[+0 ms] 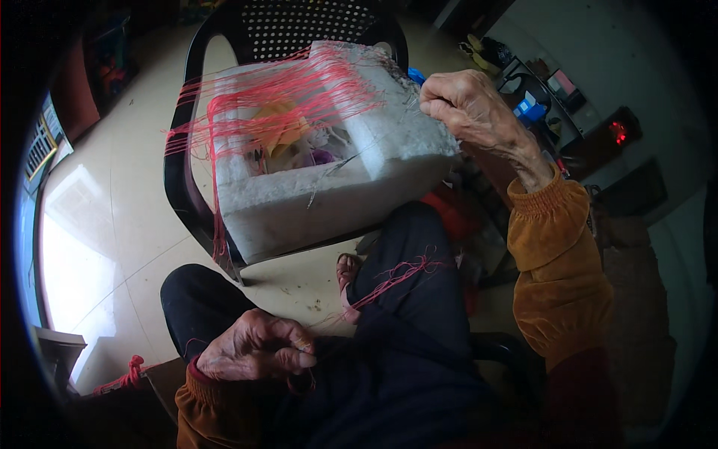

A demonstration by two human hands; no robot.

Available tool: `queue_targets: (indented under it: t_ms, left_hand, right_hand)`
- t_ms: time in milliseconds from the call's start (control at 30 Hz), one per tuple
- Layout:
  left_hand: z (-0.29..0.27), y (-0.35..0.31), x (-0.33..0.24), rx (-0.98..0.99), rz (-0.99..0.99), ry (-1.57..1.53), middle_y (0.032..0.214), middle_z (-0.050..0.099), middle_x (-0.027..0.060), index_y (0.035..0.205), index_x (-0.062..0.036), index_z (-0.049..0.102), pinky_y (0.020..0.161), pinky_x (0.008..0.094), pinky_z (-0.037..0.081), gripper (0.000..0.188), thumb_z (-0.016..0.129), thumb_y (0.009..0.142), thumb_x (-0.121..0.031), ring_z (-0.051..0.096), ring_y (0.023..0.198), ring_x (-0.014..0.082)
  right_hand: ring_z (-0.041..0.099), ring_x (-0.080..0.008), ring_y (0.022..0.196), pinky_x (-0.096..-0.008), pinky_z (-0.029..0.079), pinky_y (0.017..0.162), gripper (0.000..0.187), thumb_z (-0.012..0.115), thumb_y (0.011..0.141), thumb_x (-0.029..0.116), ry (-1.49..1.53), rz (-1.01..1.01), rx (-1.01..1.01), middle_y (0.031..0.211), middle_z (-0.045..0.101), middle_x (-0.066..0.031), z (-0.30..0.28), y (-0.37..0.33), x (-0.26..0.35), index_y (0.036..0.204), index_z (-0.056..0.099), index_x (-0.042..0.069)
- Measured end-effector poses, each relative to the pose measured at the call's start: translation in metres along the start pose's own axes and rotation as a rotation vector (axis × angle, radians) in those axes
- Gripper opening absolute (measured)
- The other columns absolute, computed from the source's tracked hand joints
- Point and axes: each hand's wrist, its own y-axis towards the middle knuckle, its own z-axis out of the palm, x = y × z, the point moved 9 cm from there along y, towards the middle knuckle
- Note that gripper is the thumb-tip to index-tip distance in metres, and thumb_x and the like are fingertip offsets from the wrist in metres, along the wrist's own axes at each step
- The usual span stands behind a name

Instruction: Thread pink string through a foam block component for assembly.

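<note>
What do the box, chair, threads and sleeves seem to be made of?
Box: probably white foam, matte; its edges look rough and crumbly.
Chair: likely black plastic, with a slight sheen and a molded-looking, perforated back.
Threads: thin pink fiber; cotton or synthetic, I can't tell.
Sleeves: brown fabric, perhaps corduroy or velvety, soft-looking with gathered cuffs.

Seemingly home room: tiled floor [149, 202], black plastic chair [177, 172], household clutter [532, 111].
</note>
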Motion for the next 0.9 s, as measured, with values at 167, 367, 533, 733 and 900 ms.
queue_targets:
  t_ms: [167,367,533,733,900]
  left_hand:
    - [0.0,0.004,-0.003,0.005,0.06,0.076,0.074,0.059,-0.0008,0.084,-0.0026,0.063,0.058,0.0229,0.044,0.006,0.066,0.082,-0.007,0.055,0.068,0.0078]
    - [-0.002,0.003,0.0,0.022,0.028,0.072,0.074,0.059,-0.0006,0.084,-0.0028,0.063,0.059,0.0231,0.044,0.006,0.066,0.082,-0.007,0.055,0.068,0.008]
    - [-0.002,0.005,-0.004,0.02,0.097,0.11,0.074,0.06,-0.0004,0.085,-0.0027,0.063,0.059,0.0233,0.044,0.006,0.066,0.082,-0.008,0.055,0.068,0.0081]
    - [-0.003,0.004,-0.001,0.017,0.042,0.104,0.075,0.06,0.0002,0.085,-0.0026,0.063,0.059,0.0234,0.044,0.007,0.066,0.082,-0.008,0.055,0.069,0.0081]
    - [-0.002,0.007,-0.004,0.025,0.095,0.101,0.073,0.06,0.0003,0.085,-0.0024,0.063,0.059,0.0233,0.044,0.007,0.066,0.082,-0.008,0.055,0.068,0.0084]
  right_hand:
    - [0.049,-0.0212,0.054,-0.0343,0.039,0.054,0.018,0.054,0.078,0.011,-0.073,-0.051,-0.01,0.058,0.048,-0.0106,0.001,0.004,-0.01,0.067,0.051,-0.003]
    - [0.049,-0.0213,0.055,-0.0347,0.039,0.054,0.018,0.055,0.078,0.011,-0.105,-0.047,0.057,0.058,0.047,-0.0101,-0.005,0.009,-0.01,0.067,0.05,-0.002]
    - [0.05,-0.0234,0.056,-0.0359,0.04,0.056,0.018,0.056,0.078,0.01,-0.168,-0.03,0.109,0.058,0.048,-0.0104,-0.008,0.004,-0.02,0.066,0.051,-0.001]
    - [0.053,-0.028,0.062,-0.0389,0.042,0.062,0.016,0.055,0.076,0.012,-0.221,-0.08,0.045,0.059,0.05,-0.0125,0.007,0.007,-0.023,0.066,0.052,0.0]
    - [0.056,-0.0327,0.073,-0.0418,0.045,0.07,0.012,0.053,0.074,0.015,-0.246,-0.038,0.109,0.065,0.053,-0.0149,0.026,0.009,-0.042,0.071,0.055,0.003]
